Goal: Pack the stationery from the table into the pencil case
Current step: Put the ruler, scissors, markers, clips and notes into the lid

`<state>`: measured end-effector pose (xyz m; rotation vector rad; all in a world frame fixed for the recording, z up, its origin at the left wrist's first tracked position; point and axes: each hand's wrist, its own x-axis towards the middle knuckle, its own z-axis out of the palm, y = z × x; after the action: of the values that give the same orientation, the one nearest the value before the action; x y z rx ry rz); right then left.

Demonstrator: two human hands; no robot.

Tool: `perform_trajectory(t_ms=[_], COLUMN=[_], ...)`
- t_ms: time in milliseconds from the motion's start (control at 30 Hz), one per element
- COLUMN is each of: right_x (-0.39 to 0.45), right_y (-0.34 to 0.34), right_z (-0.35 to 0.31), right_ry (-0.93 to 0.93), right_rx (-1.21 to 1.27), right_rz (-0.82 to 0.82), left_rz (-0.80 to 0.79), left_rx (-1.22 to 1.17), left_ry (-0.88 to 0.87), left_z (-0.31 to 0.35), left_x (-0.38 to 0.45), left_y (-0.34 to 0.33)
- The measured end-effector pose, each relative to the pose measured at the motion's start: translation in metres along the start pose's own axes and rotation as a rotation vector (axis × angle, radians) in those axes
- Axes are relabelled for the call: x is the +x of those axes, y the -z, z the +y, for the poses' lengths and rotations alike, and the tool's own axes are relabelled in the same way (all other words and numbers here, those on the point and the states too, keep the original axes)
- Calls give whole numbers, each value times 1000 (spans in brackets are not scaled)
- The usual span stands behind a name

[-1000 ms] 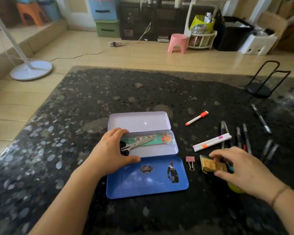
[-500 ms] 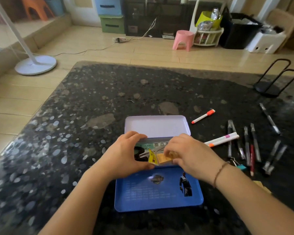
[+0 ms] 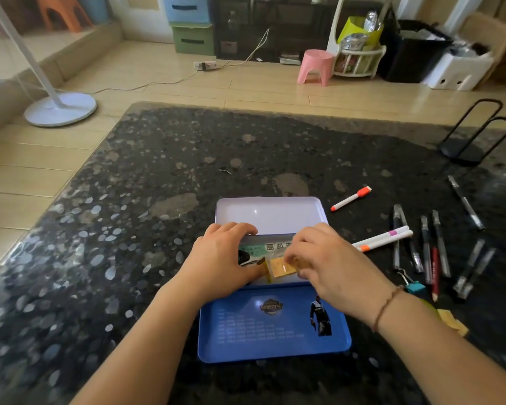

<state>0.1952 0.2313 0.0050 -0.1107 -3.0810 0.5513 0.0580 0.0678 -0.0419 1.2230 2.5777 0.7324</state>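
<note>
The open tin pencil case (image 3: 270,213) lies on the dark speckled table, its blue lid (image 3: 275,325) folded toward me. Inside lie a green ruler (image 3: 270,247) and scissors, mostly hidden by my hands. My right hand (image 3: 327,258) pinches a yellow sticky-note pad (image 3: 281,267) and holds it down in the case. My left hand (image 3: 219,258) grips the case's left end, thumb touching the pad. To the right lie two white markers (image 3: 383,239), an orange-capped marker (image 3: 351,198), several dark pens (image 3: 427,247) and a teal binder clip (image 3: 414,286).
A black wire stand (image 3: 473,135) sits at the table's far right. More yellow notes (image 3: 453,321) lie by my right forearm. Beyond the table are a white fan base (image 3: 60,108), a pink stool (image 3: 316,65) and storage boxes on the floor.
My right hand picked up the yellow pad from the table at the right and carried it left into the case. My left hand stayed on the case's left end.
</note>
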Motion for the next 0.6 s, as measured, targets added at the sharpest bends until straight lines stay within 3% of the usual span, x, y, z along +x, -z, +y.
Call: perform_trajectory(t_ms=[200, 300, 433, 600], right_x=[0, -5, -3, 3], right_y=[-12, -7, -14, -29], right_z=[6, 20, 17, 3], right_ry=[39, 1, 0, 34], right_rx=[112, 35, -80, 61], right_rz=[19, 83, 49, 8], left_rz=[4, -29, -33, -28], left_rx=[113, 41, 18, 6], left_ry=[5, 35, 24, 18], left_z=[7, 3, 1, 1], left_x=[-1, 1, 1, 1], left_y=[-6, -1, 1, 2])
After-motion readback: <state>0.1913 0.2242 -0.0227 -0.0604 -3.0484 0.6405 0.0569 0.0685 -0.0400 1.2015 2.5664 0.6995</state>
